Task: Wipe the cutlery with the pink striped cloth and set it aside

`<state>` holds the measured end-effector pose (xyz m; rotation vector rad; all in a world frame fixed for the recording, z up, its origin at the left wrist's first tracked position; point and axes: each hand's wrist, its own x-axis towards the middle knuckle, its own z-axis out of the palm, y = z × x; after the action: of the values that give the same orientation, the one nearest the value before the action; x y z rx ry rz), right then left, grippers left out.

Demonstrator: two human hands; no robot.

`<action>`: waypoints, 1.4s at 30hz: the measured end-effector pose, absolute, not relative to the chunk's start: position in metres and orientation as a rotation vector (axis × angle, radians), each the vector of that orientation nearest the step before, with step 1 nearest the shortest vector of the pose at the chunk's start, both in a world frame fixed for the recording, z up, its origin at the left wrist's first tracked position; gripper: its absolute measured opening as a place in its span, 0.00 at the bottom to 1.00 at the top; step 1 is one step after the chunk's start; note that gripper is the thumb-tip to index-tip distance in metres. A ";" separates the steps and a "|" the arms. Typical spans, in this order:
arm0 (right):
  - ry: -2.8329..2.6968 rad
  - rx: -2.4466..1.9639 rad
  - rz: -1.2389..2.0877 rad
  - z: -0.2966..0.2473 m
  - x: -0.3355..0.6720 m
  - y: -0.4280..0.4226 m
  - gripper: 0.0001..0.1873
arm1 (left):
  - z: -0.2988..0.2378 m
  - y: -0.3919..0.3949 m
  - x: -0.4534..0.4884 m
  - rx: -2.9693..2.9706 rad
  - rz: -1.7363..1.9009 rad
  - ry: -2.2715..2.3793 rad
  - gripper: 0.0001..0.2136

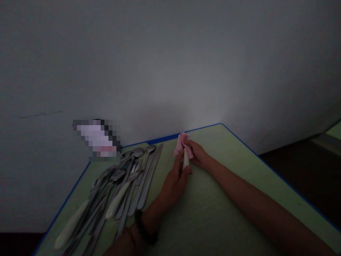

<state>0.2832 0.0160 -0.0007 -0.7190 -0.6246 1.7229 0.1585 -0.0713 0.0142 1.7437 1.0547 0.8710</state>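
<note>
My left hand [173,182] is closed around the white handle [185,159] of a piece of cutlery; its far end is covered, so I cannot tell its kind. A crumpled pink cloth [182,140] wraps that covered end, and my right hand [197,153] pinches the cloth from the right side. Both hands are just above the far middle of the green table [226,199]. To the left of my left hand lies a heap of cutlery, including a knife [151,174], a spoon [137,153] and a fork [135,168] with steel or white handles.
Behind the cutlery, a blurred-out pale object with a dark edge [113,132] stands at the table's back left corner, against the grey wall [170,71]. Blue edging [245,147] runs round the table. Part of another green surface [336,132] shows at far right.
</note>
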 end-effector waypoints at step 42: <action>-0.693 -0.716 1.759 0.002 0.284 0.014 0.10 | 0.011 -0.075 0.159 1.573 0.952 0.870 0.26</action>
<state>0.2837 0.0138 0.0016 -0.7161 -0.6928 1.7590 0.1585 -0.0747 0.0105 1.5726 0.8698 0.9524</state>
